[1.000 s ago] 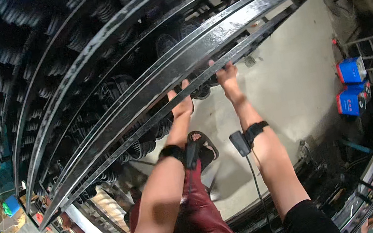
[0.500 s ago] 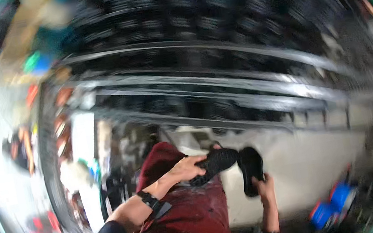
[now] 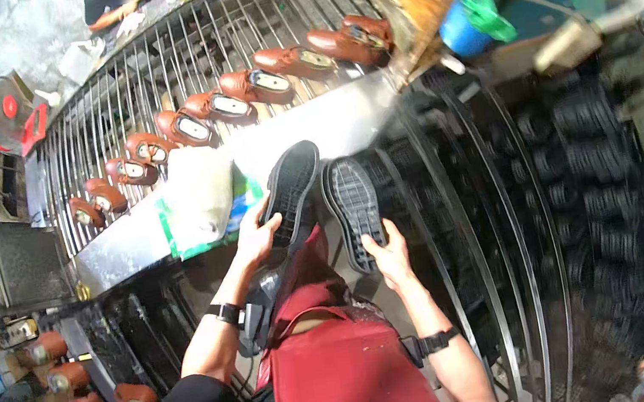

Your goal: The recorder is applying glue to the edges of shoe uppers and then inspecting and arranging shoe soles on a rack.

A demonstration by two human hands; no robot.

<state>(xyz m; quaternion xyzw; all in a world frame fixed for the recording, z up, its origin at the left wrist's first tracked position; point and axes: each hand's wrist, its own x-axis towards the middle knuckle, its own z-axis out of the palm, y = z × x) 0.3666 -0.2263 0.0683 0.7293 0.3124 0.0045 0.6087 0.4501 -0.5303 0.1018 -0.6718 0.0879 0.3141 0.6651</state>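
Note:
My left hand grips a black shoe sole by its heel end, tread side up, pointing toward the bench. My right hand holds a second black shoe sole upright beside it, its ribbed tread facing me. The two soles sit side by side in front of my dark red apron. Both wrists wear black bands.
A metal wire rack ahead carries a row of brown shoes on lasts. A white bag lies on the bench edge. Curved rails with stacked black soles fill the right. More brown shoes sit lower left, a red fan upper left.
A second ago both hands reached up at the curved rack rails. I have turned toward the bench, and each hand now carries a black sole, raised higher than half a second ago.

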